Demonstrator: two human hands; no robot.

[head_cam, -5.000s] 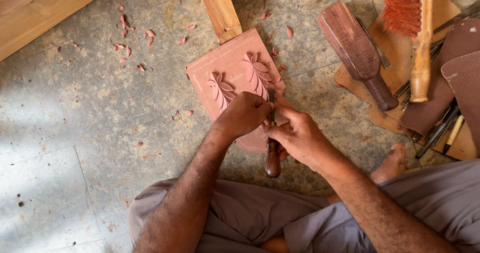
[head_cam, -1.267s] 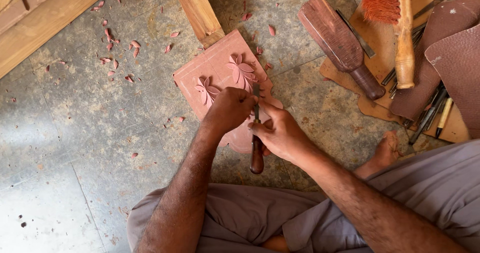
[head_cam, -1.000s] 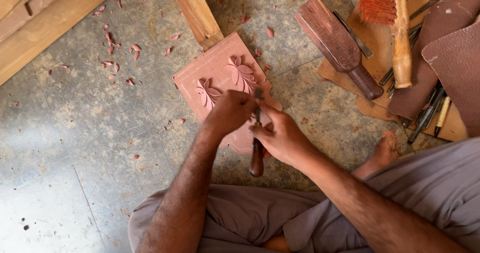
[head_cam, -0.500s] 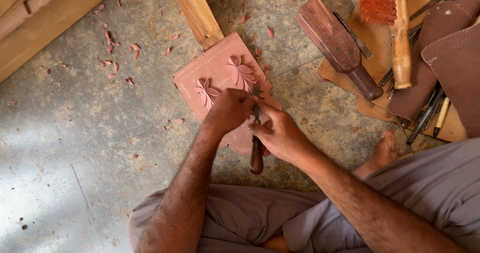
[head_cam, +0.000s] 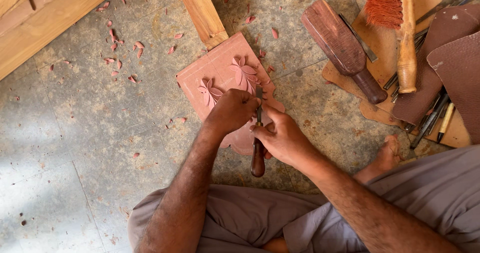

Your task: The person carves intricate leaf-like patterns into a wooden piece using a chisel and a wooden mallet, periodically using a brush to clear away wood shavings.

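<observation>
Both hands stayed put on the chisel (head_cam: 258,133) over the last second; hardly any shift. Right hand (head_cam: 282,138) clenched the dark handle, left hand (head_cam: 231,112) pinched the blade near its tip. The pink carved panel (head_cam: 220,73) lay flat on the floor beneath, flower cuts showing. Judging by this: steady fine cutting. Mallet (head_cam: 342,48) and brush (head_cam: 397,28) lay apart at right.

The carved panel (head_cam: 220,78) lies on the floor (head_cam: 75,133) before the seated person, its far edge against a wooden beam (head_cam: 201,13). Both hands meet over its near half (a chisel (head_cam: 258,143) between them). The mallet (head_cam: 344,48) and brush (head_cam: 400,28) lie to the right.
</observation>
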